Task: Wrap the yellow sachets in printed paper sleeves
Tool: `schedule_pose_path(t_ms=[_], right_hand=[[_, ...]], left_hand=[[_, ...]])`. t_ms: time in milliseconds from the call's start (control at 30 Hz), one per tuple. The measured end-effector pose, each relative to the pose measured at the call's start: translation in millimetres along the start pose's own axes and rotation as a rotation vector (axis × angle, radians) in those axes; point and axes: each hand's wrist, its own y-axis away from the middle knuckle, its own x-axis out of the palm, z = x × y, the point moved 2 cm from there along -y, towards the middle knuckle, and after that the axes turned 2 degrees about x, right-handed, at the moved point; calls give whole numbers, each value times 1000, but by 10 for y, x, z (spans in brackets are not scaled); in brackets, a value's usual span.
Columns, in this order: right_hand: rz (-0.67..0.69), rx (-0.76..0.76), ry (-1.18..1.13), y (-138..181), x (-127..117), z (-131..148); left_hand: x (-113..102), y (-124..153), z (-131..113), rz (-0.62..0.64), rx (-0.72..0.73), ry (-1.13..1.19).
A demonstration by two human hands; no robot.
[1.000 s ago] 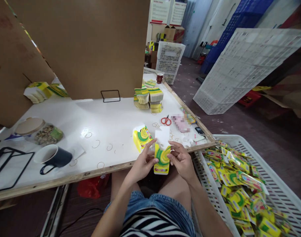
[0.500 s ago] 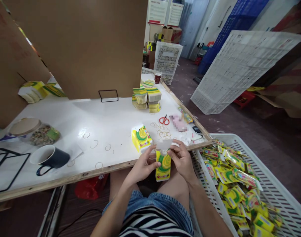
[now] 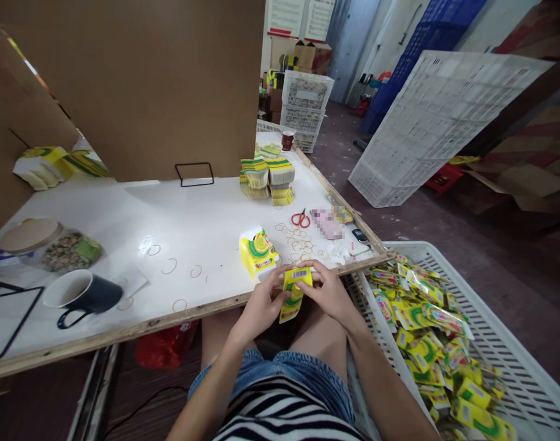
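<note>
Both my hands hold one small yellow and green carton [image 3: 293,295] just in front of the table's wooden front edge, above my lap. My left hand [image 3: 260,306] grips its left side, fingers curled. My right hand [image 3: 326,290] pinches the top flap, which is folded down and shows a barcode. A finished yellow box [image 3: 258,252] lies on the white table [image 3: 192,214] just beyond my hands. Loose rubber bands [image 3: 301,242] are scattered next to it.
A white crate [image 3: 505,343] of yellow-green packets stands at my right. On the table: stacked flat cartons [image 3: 267,176], red scissors [image 3: 300,218], a dark mug [image 3: 84,293], a lidded jar [image 3: 54,246]. A cardboard wall [image 3: 137,79] backs the table. White crates lean at far right.
The carton's white top flap stood up a second ago; it has been folded down and shut, barcode side up. The carton tilted towards me. The view shifted slightly right.
</note>
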Motion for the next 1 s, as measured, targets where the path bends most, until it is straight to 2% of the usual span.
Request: schedule_pose_path(t_ms=[100,233,333,533,633,733,833,900,1000], right_hand=[[-57,-28,152,-8,-4,19],[-126,-108,279,37,30,95],[-135,-130,287,71,63,110],[-197,-25,254,33,60,52],[-229,-55,276,22,47,68],[-169,-127,222,42,12,68],[-224,-190,176,69,-39,10],[-262,-182,89,76,-28,-60],[-248,-144,-77,74,46,-140]], left_hand=[[-15,-2,0,31,-22,99],[-43,-18,-16,-39,-60,196],[-38,-27,-12,-59,-69,219],[-1,-33,32,-18,-70,142],[-19,-39,27,-46,-61,138],[-49,-40,10,-35,-55,197],[-54,-45,10,-18,-53,246],[-22,-55,27,-18,-57,273],[72,-68,58,-32,-65,297]])
